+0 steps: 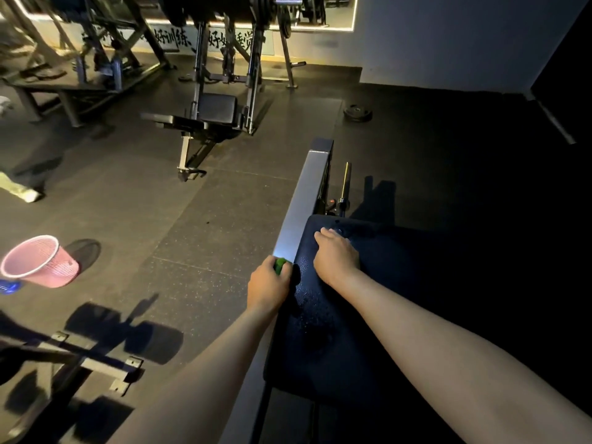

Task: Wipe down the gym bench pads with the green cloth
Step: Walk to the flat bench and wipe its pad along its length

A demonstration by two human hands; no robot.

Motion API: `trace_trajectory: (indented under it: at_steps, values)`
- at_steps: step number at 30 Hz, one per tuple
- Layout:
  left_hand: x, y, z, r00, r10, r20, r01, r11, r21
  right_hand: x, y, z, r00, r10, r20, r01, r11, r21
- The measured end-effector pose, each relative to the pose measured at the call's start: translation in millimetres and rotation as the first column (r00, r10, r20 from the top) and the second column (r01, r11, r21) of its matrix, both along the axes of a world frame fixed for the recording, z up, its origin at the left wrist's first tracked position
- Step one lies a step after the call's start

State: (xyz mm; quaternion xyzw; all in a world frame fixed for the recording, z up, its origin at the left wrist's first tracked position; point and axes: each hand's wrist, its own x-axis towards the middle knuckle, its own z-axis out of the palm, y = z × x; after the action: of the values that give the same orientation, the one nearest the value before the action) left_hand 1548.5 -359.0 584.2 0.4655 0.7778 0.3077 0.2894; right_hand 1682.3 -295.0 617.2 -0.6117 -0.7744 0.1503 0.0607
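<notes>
Forearms in from six o'clock, both stretched over the near end of the dark bench pad (320, 334), surface speckled with droplets (307, 299) — wet, by the look of it, and not yet wiped dry. Left hand (267, 285) at the pad's nine o'clock edge, fingers curled tight round the green cloth (281, 265), with only a small bunch peeking out at the hand's one o'clock, hard against the grey steel rail (304, 200). Right hand (336, 256) just beside, at two o'clock of the left, knuckles up, resting on the pad with fingers bent down onto the vinyl; too dark to tell whether open or gripping something. Cloth therefore at the very edge of the padding, near the right hand but apart from it. Judged as the start of a wiping pass, or the gap between two. Next move, most likely: loosen the wad for more contact, press flat, sweep from nine towards three o'clock across the wet patch, and lift the right hand clear or keep it down as a brace. Farther on, at the right hand's twelve o'clock, a yellow-handled pin (345, 181) beside the rail; at nine o'clock on the floor, a tilted pink basket (38, 261); beyond — a weight plate (357, 112) at one o'clock and another padded bench (217, 107) at eleven.
</notes>
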Motion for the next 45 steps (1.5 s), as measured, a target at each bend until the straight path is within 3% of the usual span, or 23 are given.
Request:
trace_trajectory:
  at_steps: [4, 12, 25, 30, 45]
  values:
    - [2.7, 21.0, 1.1, 0.997, 0.025, 0.076, -0.028, 0.999, 0.036, 3.6, -2.6, -9.7, 0.997, -0.04, -0.058, 0.04, 0.999, -0.002]
    - [23.4, 109.0, 2.3, 0.968, 0.045, 0.247, -0.07, 0.993, 0.092, 2.1, 3.6, -9.8, 1.0, 0.004, -0.01, -0.004, 1.0, -0.017]
    - [16.9, 65.9, -6.3, 0.996, -0.077, -0.046, 0.078, 0.996, 0.035, 1.8, 6.1, -3.7, 0.999, 0.034, 0.035, -0.033, 0.999, -0.036]
    - [13.4, 11.0, -8.1, 0.996, -0.039, -0.082, 0.043, 0.998, 0.052, 7.4, -14.9, 5.6, 0.995, 0.089, 0.04, -0.084, 0.991, -0.103]
    - [22.5, -137.1, -11.2, 0.97, 0.189, -0.155, -0.175, 0.979, 0.102, 33.8, -141.9, -6.7, 0.966, 0.248, -0.077, -0.242, 0.966, 0.089]
